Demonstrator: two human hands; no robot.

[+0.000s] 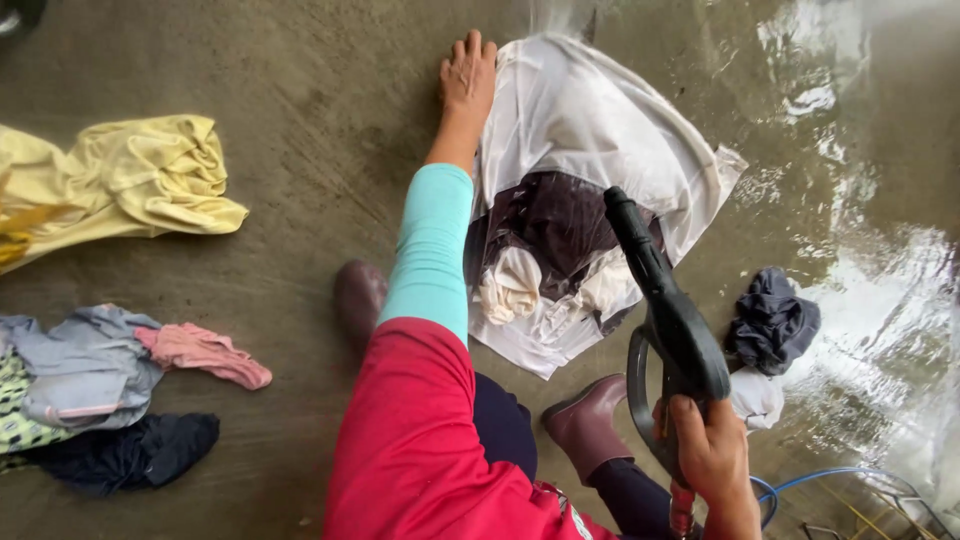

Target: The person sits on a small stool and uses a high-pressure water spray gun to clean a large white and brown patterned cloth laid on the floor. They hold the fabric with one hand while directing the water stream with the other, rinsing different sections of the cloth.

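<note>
Left hand: fingers spread flat, pressing the white garment's edge on the wet floor.
Right hand: fingers wrapped around a black spray gun, nozzle above the garment.

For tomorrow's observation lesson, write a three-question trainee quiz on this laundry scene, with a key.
1. True or false: the left hand rests on the edge of the white garment.
2. What does the right hand grip? A) black spray gun B) brush C) bucket
3. Fill in: the yellow cloth lies on the wet concrete ______.

Key:
1. True.
2. A, the black spray gun, its nozzle over the white garment.
3. Floor.
</note>
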